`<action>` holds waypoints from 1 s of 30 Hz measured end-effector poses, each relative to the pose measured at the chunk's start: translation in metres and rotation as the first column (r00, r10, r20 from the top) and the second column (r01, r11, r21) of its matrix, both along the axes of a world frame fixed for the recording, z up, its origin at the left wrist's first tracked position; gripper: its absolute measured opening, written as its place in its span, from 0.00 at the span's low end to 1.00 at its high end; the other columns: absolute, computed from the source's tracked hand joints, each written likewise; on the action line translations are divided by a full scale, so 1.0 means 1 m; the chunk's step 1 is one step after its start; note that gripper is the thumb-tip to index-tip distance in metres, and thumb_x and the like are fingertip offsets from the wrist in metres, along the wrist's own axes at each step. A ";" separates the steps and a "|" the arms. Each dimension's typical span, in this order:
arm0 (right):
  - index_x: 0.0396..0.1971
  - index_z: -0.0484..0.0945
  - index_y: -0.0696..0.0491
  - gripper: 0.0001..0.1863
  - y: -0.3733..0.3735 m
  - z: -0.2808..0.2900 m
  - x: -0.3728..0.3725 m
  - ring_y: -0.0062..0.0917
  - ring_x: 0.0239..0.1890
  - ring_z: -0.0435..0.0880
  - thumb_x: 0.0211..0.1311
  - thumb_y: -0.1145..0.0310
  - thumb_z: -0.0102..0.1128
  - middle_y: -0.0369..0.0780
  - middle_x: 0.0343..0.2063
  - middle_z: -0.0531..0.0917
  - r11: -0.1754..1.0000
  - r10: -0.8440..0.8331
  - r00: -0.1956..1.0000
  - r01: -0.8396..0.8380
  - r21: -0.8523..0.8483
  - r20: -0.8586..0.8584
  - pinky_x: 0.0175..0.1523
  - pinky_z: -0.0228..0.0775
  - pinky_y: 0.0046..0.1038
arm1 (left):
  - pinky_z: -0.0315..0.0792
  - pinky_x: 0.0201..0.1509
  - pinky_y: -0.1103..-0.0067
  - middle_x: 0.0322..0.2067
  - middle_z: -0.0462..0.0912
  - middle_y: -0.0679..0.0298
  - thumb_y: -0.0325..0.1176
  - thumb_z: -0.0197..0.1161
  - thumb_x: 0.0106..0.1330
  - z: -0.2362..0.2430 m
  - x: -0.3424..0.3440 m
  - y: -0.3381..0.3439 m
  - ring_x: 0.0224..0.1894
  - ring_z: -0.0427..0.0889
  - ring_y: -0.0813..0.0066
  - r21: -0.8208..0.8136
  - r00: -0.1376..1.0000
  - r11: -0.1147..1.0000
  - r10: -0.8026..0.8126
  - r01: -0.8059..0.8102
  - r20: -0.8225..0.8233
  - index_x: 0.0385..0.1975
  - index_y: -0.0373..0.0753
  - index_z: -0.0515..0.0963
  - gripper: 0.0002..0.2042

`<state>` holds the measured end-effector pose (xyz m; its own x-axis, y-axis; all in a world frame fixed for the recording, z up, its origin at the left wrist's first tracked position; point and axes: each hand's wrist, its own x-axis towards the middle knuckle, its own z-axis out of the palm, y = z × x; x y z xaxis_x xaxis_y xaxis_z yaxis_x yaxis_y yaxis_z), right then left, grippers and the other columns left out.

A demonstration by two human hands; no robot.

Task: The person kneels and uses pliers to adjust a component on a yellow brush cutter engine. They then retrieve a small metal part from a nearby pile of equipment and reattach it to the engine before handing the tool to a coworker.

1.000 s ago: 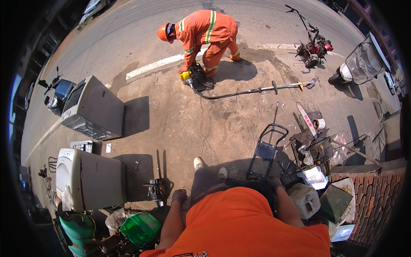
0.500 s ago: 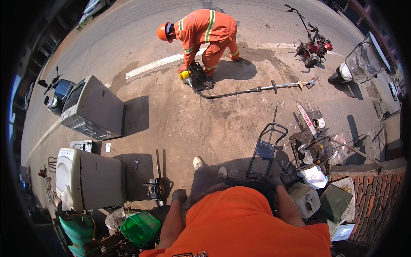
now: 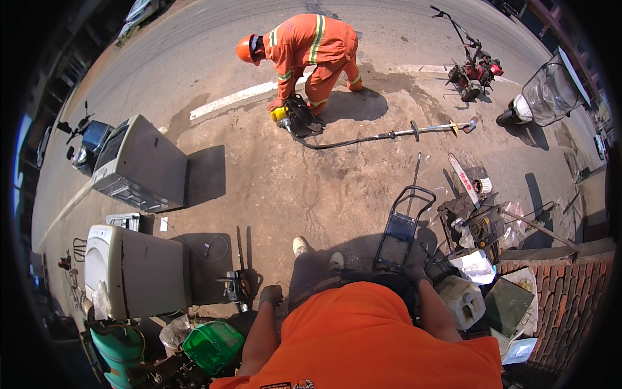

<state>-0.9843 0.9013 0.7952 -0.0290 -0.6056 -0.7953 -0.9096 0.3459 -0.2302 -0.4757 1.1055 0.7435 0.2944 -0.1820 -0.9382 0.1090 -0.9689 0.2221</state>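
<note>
Looking straight down at a person in an orange shirt standing on a stained concrete yard. Their left hand (image 3: 270,296) hangs low at their side in a dark glove, fingers curled in loosely, and honestly I can't tell if it's gripping anything. It sits just right of a chainsaw (image 3: 238,282) lying on the ground with its bar pointing away toward the far side. The right hand (image 3: 414,273), gloved too, is down at the near end of a black hand trolley (image 3: 400,228), but the fingers are too small and shadowed to say whether they close on it. Just right of that hand sits a white plastic jug (image 3: 461,301), with a heap of engine parts (image 3: 478,223) beyond it.

On the left are two grey washing machines, one near (image 3: 129,271) and one farther out, tipped on its side (image 3: 139,163). A green container (image 3: 212,345) sits near the person's left elbow.

Far out, a co-worker in orange overalls and a helmet (image 3: 311,48) bends over a brush cutter engine (image 3: 295,118), its long shaft (image 3: 389,135) stretched off to the right.
</note>
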 end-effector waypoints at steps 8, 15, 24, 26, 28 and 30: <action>0.31 0.85 0.56 0.35 0.010 -0.040 -0.019 0.44 0.43 0.83 0.59 0.37 0.43 0.49 0.33 0.85 0.995 0.037 0.999 -0.038 -0.087 -0.008 0.53 0.70 0.40 | 0.71 0.22 0.71 0.26 0.81 0.57 0.37 0.54 0.63 -0.007 0.001 -0.001 0.22 0.80 0.67 -0.005 0.996 0.996 -0.085 0.085 0.002 0.40 0.36 0.77 0.12; 0.36 0.83 0.58 0.34 0.010 -0.040 -0.018 0.48 0.46 0.80 0.58 0.38 0.48 0.55 0.39 0.82 0.997 0.035 0.999 -0.036 -0.074 -0.017 0.52 0.68 0.41 | 0.72 0.23 0.71 0.26 0.82 0.57 0.37 0.54 0.63 -0.014 0.001 0.005 0.22 0.81 0.67 -0.032 0.982 0.982 -0.185 0.186 0.026 0.39 0.36 0.78 0.12; 0.34 0.83 0.59 0.36 0.005 -0.030 -0.003 0.48 0.46 0.81 0.57 0.36 0.48 0.55 0.38 0.82 0.999 0.014 1.000 -0.014 -0.042 0.000 0.51 0.69 0.41 | 0.72 0.23 0.72 0.26 0.81 0.57 0.37 0.53 0.64 -0.053 0.023 0.035 0.22 0.81 0.67 -0.089 0.961 0.959 -0.263 0.271 0.090 0.40 0.36 0.77 0.12; 0.35 0.83 0.59 0.36 0.005 -0.030 -0.008 0.48 0.46 0.80 0.57 0.36 0.48 0.55 0.38 0.82 0.999 -0.012 1.000 0.011 -0.043 -0.019 0.52 0.69 0.41 | 0.71 0.23 0.72 0.25 0.81 0.57 0.37 0.53 0.64 -0.063 0.020 0.034 0.22 0.80 0.67 -0.088 0.968 0.966 -0.236 0.243 0.082 0.39 0.36 0.77 0.12; 0.35 0.83 0.58 0.36 0.010 -0.040 -0.025 0.48 0.47 0.80 0.57 0.35 0.47 0.55 0.38 0.82 0.995 -0.078 0.995 0.073 -0.074 -0.062 0.53 0.68 0.40 | 0.71 0.22 0.72 0.25 0.81 0.57 0.36 0.53 0.64 -0.018 -0.005 -0.007 0.21 0.80 0.68 0.006 0.999 1.000 -0.031 0.031 0.009 0.38 0.36 0.77 0.12; 0.37 0.83 0.58 0.36 0.012 -0.047 -0.028 0.48 0.47 0.80 0.58 0.35 0.47 0.56 0.39 0.82 0.996 -0.050 0.997 0.045 -0.082 -0.064 0.53 0.68 0.40 | 0.74 0.25 0.71 0.24 0.82 0.56 0.36 0.48 0.62 0.002 -0.012 -0.012 0.22 0.81 0.67 -0.009 0.995 0.996 -0.087 0.087 0.050 0.31 0.34 0.79 0.14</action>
